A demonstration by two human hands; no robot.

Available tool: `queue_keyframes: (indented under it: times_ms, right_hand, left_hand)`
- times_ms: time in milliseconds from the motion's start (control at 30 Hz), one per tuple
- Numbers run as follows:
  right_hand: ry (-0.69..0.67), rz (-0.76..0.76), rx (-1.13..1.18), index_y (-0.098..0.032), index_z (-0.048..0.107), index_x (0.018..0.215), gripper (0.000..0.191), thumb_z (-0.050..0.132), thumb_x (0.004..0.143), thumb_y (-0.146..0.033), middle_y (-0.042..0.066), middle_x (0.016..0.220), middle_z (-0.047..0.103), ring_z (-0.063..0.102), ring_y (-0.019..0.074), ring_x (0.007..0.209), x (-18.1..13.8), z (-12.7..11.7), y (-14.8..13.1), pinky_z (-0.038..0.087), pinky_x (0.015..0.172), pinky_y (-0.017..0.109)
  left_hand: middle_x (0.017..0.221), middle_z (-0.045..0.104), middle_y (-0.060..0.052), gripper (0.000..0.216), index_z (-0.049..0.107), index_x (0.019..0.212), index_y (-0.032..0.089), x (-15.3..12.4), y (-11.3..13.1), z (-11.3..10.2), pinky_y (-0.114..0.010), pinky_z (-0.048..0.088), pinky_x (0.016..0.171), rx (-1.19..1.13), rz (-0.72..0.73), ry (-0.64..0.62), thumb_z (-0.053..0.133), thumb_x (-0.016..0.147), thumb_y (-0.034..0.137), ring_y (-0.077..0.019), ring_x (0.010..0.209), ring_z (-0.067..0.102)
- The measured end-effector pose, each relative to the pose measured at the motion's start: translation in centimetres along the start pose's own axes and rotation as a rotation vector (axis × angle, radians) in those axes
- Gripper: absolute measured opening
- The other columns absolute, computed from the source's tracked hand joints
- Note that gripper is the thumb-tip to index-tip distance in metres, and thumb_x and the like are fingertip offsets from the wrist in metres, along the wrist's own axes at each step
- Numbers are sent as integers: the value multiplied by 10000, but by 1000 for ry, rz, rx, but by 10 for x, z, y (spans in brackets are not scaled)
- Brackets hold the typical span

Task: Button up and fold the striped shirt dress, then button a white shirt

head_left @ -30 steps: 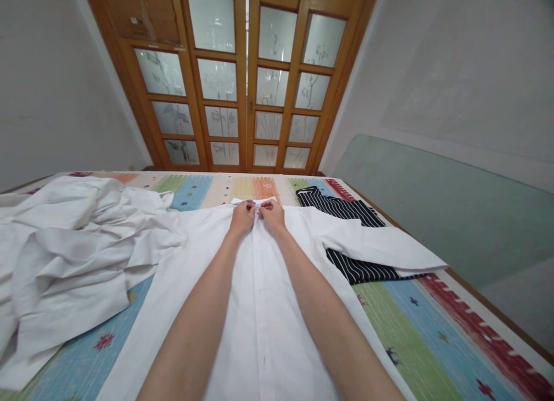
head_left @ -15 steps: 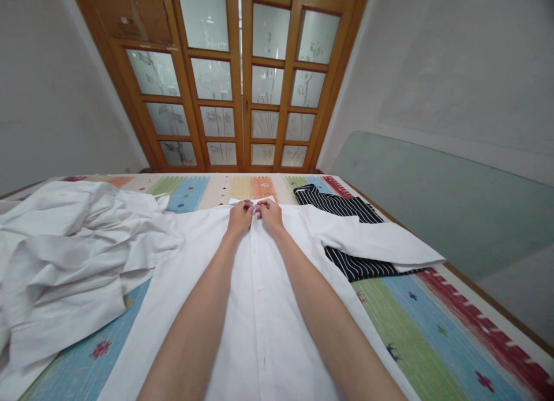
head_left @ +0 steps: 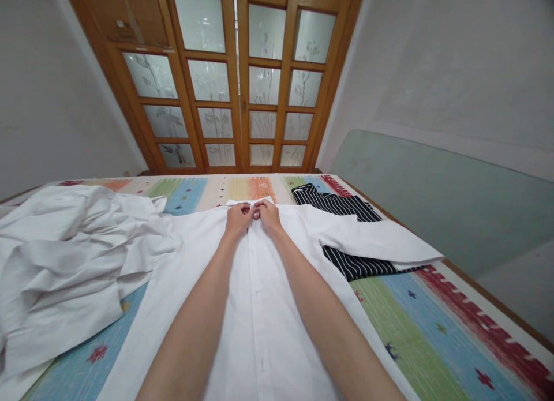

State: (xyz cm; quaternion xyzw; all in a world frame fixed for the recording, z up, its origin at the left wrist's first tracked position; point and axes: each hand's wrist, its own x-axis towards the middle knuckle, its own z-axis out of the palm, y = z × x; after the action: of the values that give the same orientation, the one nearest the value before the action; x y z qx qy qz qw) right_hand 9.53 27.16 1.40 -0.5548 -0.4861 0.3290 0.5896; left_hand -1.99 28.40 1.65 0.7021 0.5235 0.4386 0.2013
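A white shirt (head_left: 242,308) lies spread front side up, its collar (head_left: 234,202) at the far end and its buttoned strip running down the middle. At the base of the collar, my left hand (head_left: 239,218) is closed with its fingertips pinching the shirt's cloth. My right hand (head_left: 268,215) meets it from the other side, also closed on the cloth at the neck. The fingertips of both hands nearly touch, and the bit of cloth or button between them is hidden. One sleeve (head_left: 385,239) stretches out to the right.
Crumpled white cloth (head_left: 78,262) is heaped on the left. A black garment with white stripes (head_left: 359,265) lies partly under the right sleeve. Beneath everything is a colourful striped bedspread (head_left: 415,320). A pale green panel (head_left: 433,199) stands along the right, and wood-framed glass doors (head_left: 238,101) at the back.
Both hands stay at the collar, with their fingers drawn slightly closer together. The whole view has shifted a little; the shirt lies as before.
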Motion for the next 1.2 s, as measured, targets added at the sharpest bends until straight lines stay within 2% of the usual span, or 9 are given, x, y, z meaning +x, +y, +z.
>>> queue_keyframes:
  times_ms: [300, 533, 967, 1200]
  right_hand:
    - [-19, -19, -11, -198, 593, 716, 188, 419, 710, -126, -28, 598, 657, 587, 118, 531, -2, -1, -2, 484, 616, 231]
    - [-8, -85, -98, -207, 604, 856, 235, 434, 722, -116, -22, 650, 679, 619, 141, 644, 3, 0, 8, 489, 671, 247]
    - [-11, -65, -193, -222, 597, 932, 271, 465, 728, -101, -26, 704, 696, 655, 148, 759, 3, 0, 10, 499, 745, 254]
    - [9, -91, -237, -225, 596, 906, 228, 570, 705, -122, -19, 730, 707, 668, 168, 775, -3, -2, 4, 497, 777, 286]
  left_hand:
    - [885, 761, -45, 150, 743, 879, 142, 5, -10, 0, -266, 506, 767, 6, -2, -30, 684, 768, 223, -166, 768, 674]
    - [911, 758, -50, 146, 731, 862, 145, 5, -12, 5, -272, 500, 801, 45, 24, -39, 618, 770, 131, -168, 791, 668]
    - [925, 756, -64, 157, 723, 857, 141, 3, -8, 4, -285, 495, 830, 81, 29, -49, 589, 779, 113, -177, 824, 670]
    - [901, 756, -52, 159, 727, 828, 152, 3, -4, 3, -290, 494, 844, 89, 33, -39, 593, 761, 100, -189, 864, 670]
